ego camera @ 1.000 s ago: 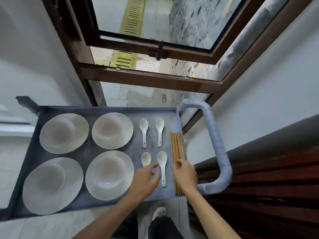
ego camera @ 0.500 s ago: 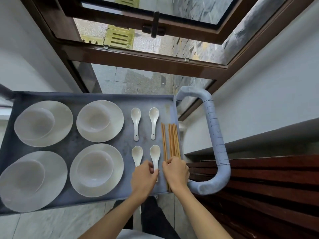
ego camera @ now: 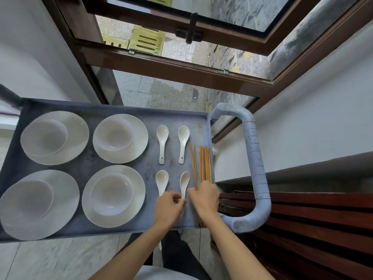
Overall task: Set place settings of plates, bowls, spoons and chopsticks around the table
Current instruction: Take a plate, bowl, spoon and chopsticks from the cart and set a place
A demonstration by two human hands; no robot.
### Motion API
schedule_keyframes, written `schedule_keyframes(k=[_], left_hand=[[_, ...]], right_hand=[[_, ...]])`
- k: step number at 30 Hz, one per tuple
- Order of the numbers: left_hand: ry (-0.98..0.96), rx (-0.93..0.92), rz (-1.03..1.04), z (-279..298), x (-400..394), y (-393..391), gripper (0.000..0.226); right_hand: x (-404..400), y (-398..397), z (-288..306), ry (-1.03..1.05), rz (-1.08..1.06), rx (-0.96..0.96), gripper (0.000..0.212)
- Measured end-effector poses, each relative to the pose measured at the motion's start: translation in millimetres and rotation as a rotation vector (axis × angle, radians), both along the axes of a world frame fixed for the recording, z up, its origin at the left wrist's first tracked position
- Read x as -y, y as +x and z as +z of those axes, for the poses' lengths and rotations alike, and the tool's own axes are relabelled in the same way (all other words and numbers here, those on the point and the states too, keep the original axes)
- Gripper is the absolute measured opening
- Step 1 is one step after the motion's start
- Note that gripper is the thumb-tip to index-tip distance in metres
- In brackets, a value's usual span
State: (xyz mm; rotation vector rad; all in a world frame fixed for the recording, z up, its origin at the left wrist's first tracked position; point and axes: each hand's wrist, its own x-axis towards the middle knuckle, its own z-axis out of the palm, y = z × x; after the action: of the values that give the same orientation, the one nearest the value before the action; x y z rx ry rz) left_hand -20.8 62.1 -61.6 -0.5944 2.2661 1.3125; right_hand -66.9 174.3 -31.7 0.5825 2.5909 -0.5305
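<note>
A grey cart tray [ego camera: 86, 166] carries several white plates, each with a white bowl on it, such as the near plate [ego camera: 139, 190] and its bowl [ego camera: 112, 194]. Right of them lie several white spoons, including the near right spoon [ego camera: 184, 181]. My left hand [ego camera: 168, 209] pinches that spoon's handle and covers the handle of the near left spoon [ego camera: 161, 178]. Wooden chopsticks [ego camera: 205, 164] lie along the tray's right edge. My right hand [ego camera: 203, 200] grips their near ends, with one pair [ego camera: 193, 166] drawn apart to the left.
The cart's padded grey handle [ego camera: 257, 162] loops out on the right. A dark slatted wooden surface [ego camera: 323, 219] lies beyond it. A brown-framed window [ego camera: 181, 65] stands behind the cart, white walls [ego camera: 302, 118] on both sides, tiled floor [ego camera: 50, 259] below.
Both hands moved down onto the near ends of the spoons and chopsticks. One pair of chopsticks has shifted left, away from the bundle. My left fingers closed at the near right spoon's handle.
</note>
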Motion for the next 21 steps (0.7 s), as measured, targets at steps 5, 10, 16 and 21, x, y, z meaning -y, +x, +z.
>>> schedule_keyframes(k=[5,10,16,21], left_hand=[[0.247,-0.021,0.107,11.8,0.2,3.8,0.012],[0.549,0.009,0.187,40.5,2.5,-1.2,0.004],[0.737,0.02,0.142,77.3,17.1,-2.0,0.012],[0.61,-0.011,0.067,92.8,22.8,-0.2,0.017]], right_hand=[[-17.6,5.9,18.4,-0.222,-0.159,-0.043,0.03],[-29.3,15.3,35.3,-0.695,-0.307,-0.042,0.026],[-34.7,23.5,48.9,-0.899,-0.274,-0.036,0.016],[-39.5,28.8,53.9,-1.1,-0.298,0.07,0.029]])
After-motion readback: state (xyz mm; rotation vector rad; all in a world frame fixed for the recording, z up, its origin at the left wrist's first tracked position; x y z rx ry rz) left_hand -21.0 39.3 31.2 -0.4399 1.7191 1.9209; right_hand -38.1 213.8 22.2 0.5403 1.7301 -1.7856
